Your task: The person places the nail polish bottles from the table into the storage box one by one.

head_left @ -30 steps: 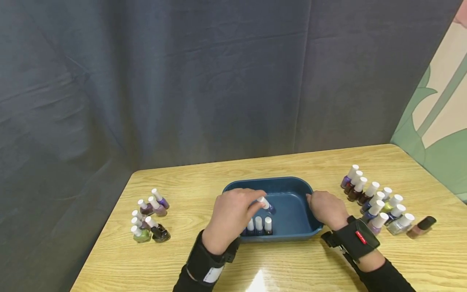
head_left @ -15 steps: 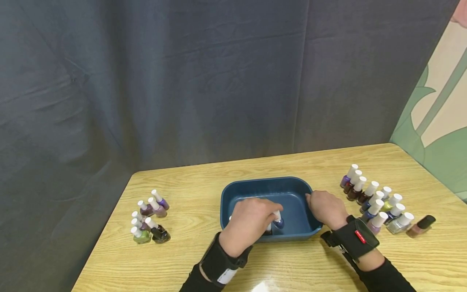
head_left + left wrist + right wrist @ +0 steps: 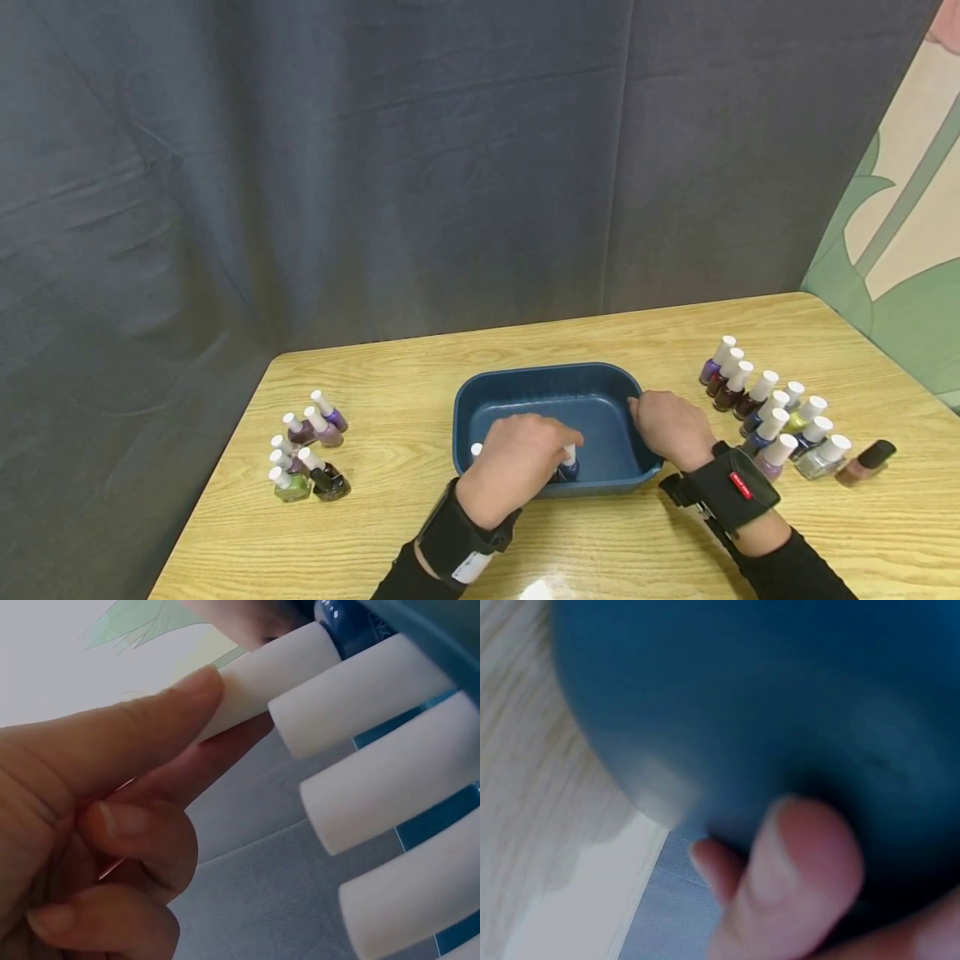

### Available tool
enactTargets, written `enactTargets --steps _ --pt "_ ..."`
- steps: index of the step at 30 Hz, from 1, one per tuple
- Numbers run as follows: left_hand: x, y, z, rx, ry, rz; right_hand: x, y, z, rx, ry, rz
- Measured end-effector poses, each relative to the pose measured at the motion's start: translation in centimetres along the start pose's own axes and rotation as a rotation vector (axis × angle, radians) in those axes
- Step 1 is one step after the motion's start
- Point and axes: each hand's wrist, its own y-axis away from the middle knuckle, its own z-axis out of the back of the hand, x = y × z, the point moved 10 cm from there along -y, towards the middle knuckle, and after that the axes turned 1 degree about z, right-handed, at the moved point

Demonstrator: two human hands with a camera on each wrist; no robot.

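My left hand (image 3: 517,460) reaches over the near side of a dark blue tray (image 3: 600,421). Thumb and finger pinch the white cap of a dark blue nail polish bottle (image 3: 570,468), which stands at the near wall inside. In the left wrist view its cap (image 3: 281,667) is side by side with several other white caps (image 3: 367,694) in a row. From the head view the hand hides most of that row; one cap (image 3: 476,450) shows to its left. My right hand (image 3: 675,429) grips the tray's right rim, its thumb (image 3: 795,877) showing against the tray in the right wrist view.
On the wooden table (image 3: 405,367), several nail polish bottles stand at the left, among them a green one (image 3: 292,487) and a black one (image 3: 330,483). More bottles (image 3: 765,408) stand in rows beyond my right hand, with a black-capped one (image 3: 866,465) at the end. A grey curtain (image 3: 450,167) hangs behind.
My left hand has moved right and toward the near wall with the blue nail polish bottle, which went from tilted to upright at the row's end. My right hand has stayed on the rim.
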Motion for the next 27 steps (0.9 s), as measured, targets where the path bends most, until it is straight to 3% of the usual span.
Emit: enactTargets --steps 10,20,27 --pt "-0.2 0.1 -1.1 0.096 -0.011 -0.002 0.1 0.0 0.1 -0.003 0.001 -0.003" --pt "-1.0 0.2 -1.7 0.088 -0.046 -0.055 0.3 0.1 0.2 -0.016 0.011 0.016" --pt "-0.7 0.1 -2.0 0.108 -0.039 -0.013 0.1 0.1 0.1 -0.002 0.004 0.005"
